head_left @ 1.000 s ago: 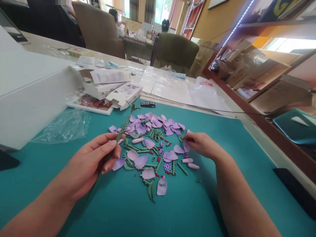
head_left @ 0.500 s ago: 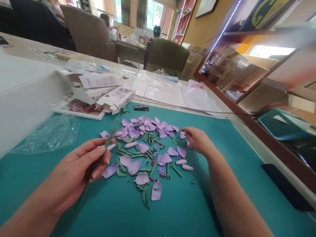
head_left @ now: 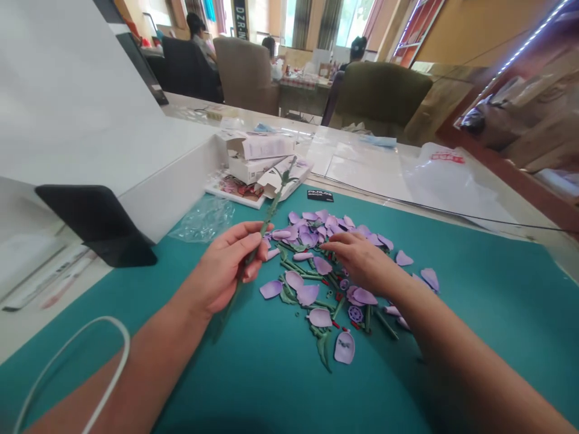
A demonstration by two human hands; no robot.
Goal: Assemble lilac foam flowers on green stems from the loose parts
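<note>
Green plastic flower stem (head_left: 272, 212) clenched in the left hand (head_left: 221, 268), fingers curled around its lower half, tip tilted toward the upper middle of the frame. Right hand (head_left: 357, 259) open and empty as far as visible, fingers extended just above lavender plastic petals (head_left: 310, 238) and green stem pieces (head_left: 294, 265) scattered across the centre of a teal cutting mat (head_left: 253, 380). Beyond the mat's far edge, upper middle: white cardboard boxes (head_left: 257, 154), beside a clear plastic bag (head_left: 203, 220) and a black Panlos Brick card (head_left: 319, 195). Black tablet (head_left: 93, 224) propped upright at left.
</note>
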